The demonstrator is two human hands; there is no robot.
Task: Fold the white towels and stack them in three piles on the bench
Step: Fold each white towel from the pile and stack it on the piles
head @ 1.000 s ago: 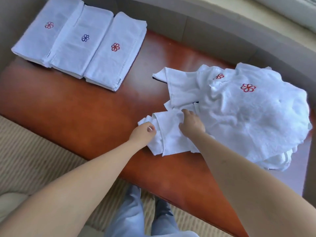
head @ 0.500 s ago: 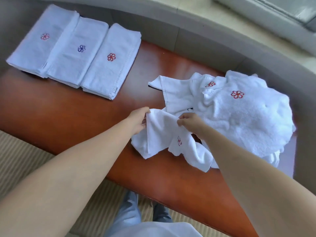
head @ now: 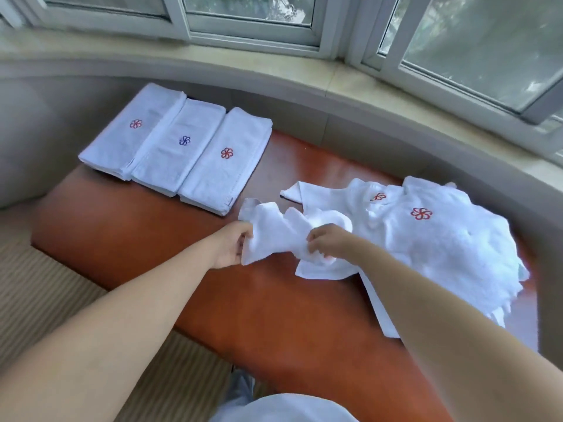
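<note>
Overhead, a curved bank of windows [head: 304, 22] and a pale stone sill [head: 365, 86] run along the far side, and below them a grey padded backrest [head: 335, 123] wraps around the reddish-brown wooden surface [head: 274, 315]. On the right end of that surface lies a loose heap of unfolded white towels [head: 441, 245], two red flower emblems showing on top, its near edge trailing toward the front edge of the surface. At the far left end three piles of folded towels sit side by side, touching: the left pile [head: 128, 138] with a red flower, the middle pile [head: 176, 153] with a blue flower, and the right pile [head: 225, 166] with a red flower. A striped beige carpet [head: 45, 300] shows below the surface on the left. Between the piles and the heap, a single crumpled white towel [head: 280, 236] is bunched up just above the surface, its lower part resting beside the heap. The left hand [head: 231, 245] grips the towel's left edge with curled fingers, and the right hand [head: 329, 242] pinches a fold of the same towel near its middle, fingers curled into the cloth. Both bare forearms reach in from the near corners.
</note>
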